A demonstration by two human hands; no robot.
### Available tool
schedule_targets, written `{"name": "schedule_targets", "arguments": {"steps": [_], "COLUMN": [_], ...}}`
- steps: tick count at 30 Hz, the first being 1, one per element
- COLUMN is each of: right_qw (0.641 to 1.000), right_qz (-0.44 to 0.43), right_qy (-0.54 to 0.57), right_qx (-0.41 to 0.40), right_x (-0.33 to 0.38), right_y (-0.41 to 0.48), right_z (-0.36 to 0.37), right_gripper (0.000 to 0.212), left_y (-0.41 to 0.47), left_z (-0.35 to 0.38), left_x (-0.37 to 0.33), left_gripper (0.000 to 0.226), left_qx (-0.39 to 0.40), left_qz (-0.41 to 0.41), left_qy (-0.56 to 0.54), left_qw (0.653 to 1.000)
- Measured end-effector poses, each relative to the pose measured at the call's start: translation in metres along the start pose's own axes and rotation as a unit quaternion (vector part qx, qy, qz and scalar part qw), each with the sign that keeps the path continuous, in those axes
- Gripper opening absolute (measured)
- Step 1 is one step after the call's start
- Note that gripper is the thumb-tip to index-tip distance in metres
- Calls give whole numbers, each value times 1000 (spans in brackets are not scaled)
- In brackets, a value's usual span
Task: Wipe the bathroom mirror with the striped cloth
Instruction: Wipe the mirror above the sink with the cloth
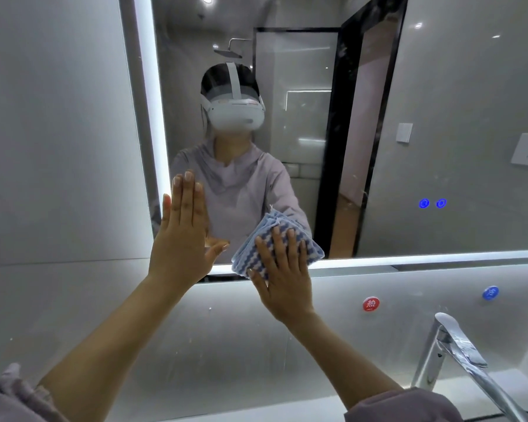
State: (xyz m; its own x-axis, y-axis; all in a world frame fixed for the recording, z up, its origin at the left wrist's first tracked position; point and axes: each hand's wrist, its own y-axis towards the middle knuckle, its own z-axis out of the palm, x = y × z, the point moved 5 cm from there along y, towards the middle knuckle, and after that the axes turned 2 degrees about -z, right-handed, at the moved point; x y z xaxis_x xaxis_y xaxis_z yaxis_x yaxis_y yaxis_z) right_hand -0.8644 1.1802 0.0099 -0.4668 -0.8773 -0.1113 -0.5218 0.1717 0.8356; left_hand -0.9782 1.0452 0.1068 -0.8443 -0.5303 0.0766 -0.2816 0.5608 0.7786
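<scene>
The bathroom mirror [439, 102] fills the upper part of the view, with a lit strip along its left and bottom edges. My right hand [282, 275] presses a folded blue-and-white striped cloth [310, 243] flat against the glass near the mirror's bottom edge, fingers straight and spread. My left hand [183, 236] lies flat on the glass to the left of the cloth, fingers straight and pointing up, close to the mirror's left edge. The mirror reflects a person wearing a white headset.
A chrome faucet [457, 357] rises at the lower right. On the wall under the mirror sit a red round label [371, 304] and a blue one [490, 293]. Two blue lit touch buttons [432, 203] glow on the mirror's right part.
</scene>
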Motion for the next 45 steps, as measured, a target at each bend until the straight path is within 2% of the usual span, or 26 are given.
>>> {"name": "schedule_targets", "arguments": {"steps": [9,27,33,36,45], "right_qw": [1000,971,961,955,968], "right_qz": [7,233,270,291,236], "right_qy": [-9,-33,-24,-4,11], "right_qx": [-8,-42,-56,-63,-90], "right_x": [-36,-193,-191,-179,-127], "right_y": [3,-5,-2,6,41], "right_z": [-13,-75,-72,-69,-61], "right_gripper": [62,69,66,72,67], "left_y": [0,0,0,-1,0], "left_z": [1,4,3,2,2], "left_x": [3,5,2,0,1], "left_gripper": [111,111,111,110,110], "left_qx": [2,-8,-15,-19,-1], "left_qz": [1,0,0,2,-10], "left_qy": [-4,-4,-13,-19,-29], "left_qw": [1000,1000,1000,1000,1000]}}
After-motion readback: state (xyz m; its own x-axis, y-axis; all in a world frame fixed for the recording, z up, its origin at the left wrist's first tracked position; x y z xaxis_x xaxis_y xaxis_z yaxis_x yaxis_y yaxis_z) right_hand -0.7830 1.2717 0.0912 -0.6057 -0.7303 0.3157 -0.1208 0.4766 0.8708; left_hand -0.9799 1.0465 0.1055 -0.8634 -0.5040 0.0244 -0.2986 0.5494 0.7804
